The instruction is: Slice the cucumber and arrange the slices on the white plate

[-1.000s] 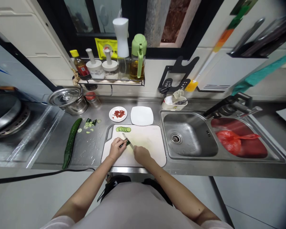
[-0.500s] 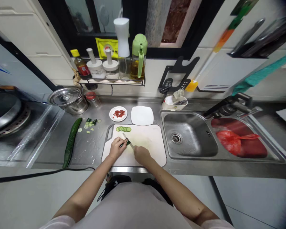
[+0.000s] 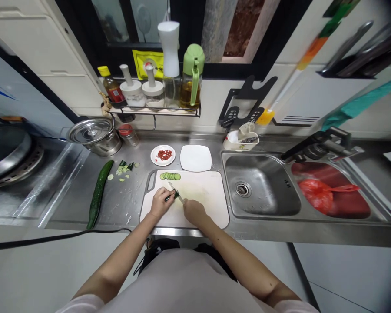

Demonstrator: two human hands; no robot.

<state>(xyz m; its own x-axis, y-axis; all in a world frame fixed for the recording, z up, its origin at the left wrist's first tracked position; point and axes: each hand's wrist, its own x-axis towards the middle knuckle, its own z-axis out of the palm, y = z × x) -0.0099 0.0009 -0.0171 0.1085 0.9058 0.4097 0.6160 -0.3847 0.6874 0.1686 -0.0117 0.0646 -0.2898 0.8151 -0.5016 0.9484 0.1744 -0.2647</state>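
Short cucumber piece (image 3: 177, 194), dark green skin, on the matte off-white cutting board (image 3: 211, 204) (rounded corners, grey handle slot), left of center. Thin metal knife (image 3: 172, 186) set diagonally right at it. Left hand (image 3: 162, 201): palm down, fingers bunched, pinching the piece; forearm angled in from lower left. Right hand (image 3: 194, 212): fingers curled round the knife handle, which they hide; forearm angled in from lower right. Overlapping pale-green round slices (image 3: 170, 176) near the board's far edge. Beyond: glossy white squarish plate (image 3: 196, 158). Whole bumpy cucumber (image 3: 98, 195) on the steel counter, left.
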